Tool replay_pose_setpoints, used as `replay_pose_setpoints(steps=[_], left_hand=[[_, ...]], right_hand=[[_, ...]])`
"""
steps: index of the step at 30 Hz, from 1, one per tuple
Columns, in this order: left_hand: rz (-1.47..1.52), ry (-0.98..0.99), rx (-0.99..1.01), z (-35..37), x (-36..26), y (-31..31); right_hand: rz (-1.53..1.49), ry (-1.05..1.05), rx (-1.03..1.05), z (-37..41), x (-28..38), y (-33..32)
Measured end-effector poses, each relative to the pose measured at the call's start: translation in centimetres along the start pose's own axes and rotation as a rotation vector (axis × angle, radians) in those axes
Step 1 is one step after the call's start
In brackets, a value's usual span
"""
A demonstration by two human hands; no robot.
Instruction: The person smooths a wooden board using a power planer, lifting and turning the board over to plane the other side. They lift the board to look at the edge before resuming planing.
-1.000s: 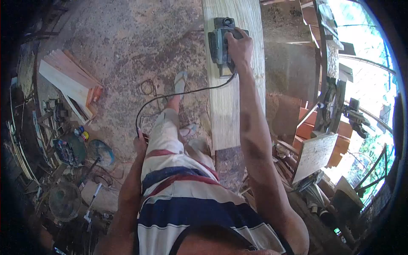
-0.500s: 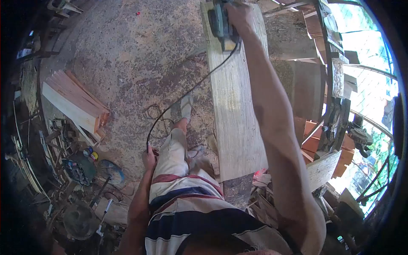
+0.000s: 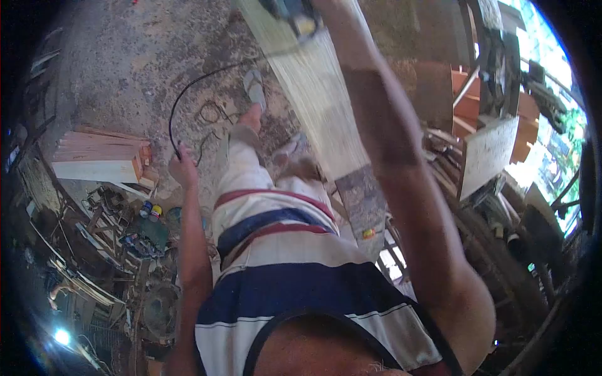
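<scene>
At the top edge, my right hand is mostly cut off by the frame. It grips a dark green corded power tool, which looks like a belt sander, resting on a long pale wooden plank. My left hand is closed around the black power cord, low on my left. From there the cord arcs up and over to the back of the sander. Blur hides the sander's far end.
Stacked cut boards lie on the floor at left, above small cans and clutter. My sandalled foot stands beside the plank, near a loose cord loop. Upright boards and timber scraps crowd the right.
The view has shifted, so the plank now slants and the sander sits farther up and left, partly out of frame. My left hand appears higher and farther left, still holding the cord.
</scene>
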State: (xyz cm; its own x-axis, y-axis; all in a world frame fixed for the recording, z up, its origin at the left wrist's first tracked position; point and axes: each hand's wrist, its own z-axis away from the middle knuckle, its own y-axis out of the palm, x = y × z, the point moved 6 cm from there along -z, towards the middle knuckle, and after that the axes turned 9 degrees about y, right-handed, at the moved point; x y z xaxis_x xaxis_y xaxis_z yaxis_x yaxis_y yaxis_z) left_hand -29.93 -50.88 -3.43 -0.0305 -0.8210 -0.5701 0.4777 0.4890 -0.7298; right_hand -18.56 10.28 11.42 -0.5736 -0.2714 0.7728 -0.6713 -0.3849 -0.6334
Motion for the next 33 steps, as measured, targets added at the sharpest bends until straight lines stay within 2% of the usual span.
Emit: replay_pose_setpoints(steps=[2, 3, 4, 5, 8, 9, 12, 15, 16, 19, 23, 25, 29, 33], left_hand=[[-0.270, 0.110, -0.025, 0.0, 0.5, -0.3], [-0.235, 0.130, -0.021, 0.7, 0.1, 0.0], [-0.205, 0.151, -0.020, 1.6, -0.7, -0.1], [-0.208, 0.198, -0.004, 2.4, -1.1, 0.3], [-0.286, 0.385, 0.066, 5.2, -1.8, 2.6], [-0.327, 0.457, 0.096, 6.1, -2.0, 3.3], [-0.403, 0.697, 0.081, 11.0, -4.3, 6.0], [-0.192, 0.573, 0.278, 12.8, -3.1, 8.4], [-0.168, 0.651, 0.282, 12.8, -3.0, 8.8], [-0.046, 0.460, 0.245, 13.3, -2.8, 8.7], [0.115, 0.376, 0.168, 13.3, -1.7, 6.4], [0.156, 0.242, 0.095, 14.1, -0.8, 5.3], [0.124, 0.106, 0.038, 14.5, 5.5, 4.4], [0.173, 0.016, 0.053, 15.9, 7.5, 3.9]], right_hand=[[-0.011, 0.140, 0.022, 11.3, -4.1, -3.8], [-0.062, 0.204, 0.037, 17.7, -5.8, -5.8], [-0.282, 0.223, 0.070, 24.6, -7.3, -7.6], [-0.115, 0.202, -0.015, 31.0, -9.0, -9.6], [-0.189, 0.463, 0.062, 48.8, -12.8, -15.4], [-0.168, 0.545, 0.069, 53.2, -13.5, -16.9], [-0.105, 0.574, 0.072, 62.1, -16.1, -19.5], [-0.190, 0.605, 0.075, 63.3, -17.2, -19.4], [-0.172, 0.589, 0.070, 62.8, -17.1, -19.2], [-0.161, 0.539, 0.047, 58.9, -16.6, -18.3], [-0.205, 0.479, 0.034, 52.8, -15.8, -16.8], [-0.182, 0.418, 0.031, 49.6, -14.9, -16.3], [-0.144, 0.329, 0.013, 43.5, -13.1, -14.8], [-0.113, 0.340, 0.026, 36.0, -11.3, -13.0]])
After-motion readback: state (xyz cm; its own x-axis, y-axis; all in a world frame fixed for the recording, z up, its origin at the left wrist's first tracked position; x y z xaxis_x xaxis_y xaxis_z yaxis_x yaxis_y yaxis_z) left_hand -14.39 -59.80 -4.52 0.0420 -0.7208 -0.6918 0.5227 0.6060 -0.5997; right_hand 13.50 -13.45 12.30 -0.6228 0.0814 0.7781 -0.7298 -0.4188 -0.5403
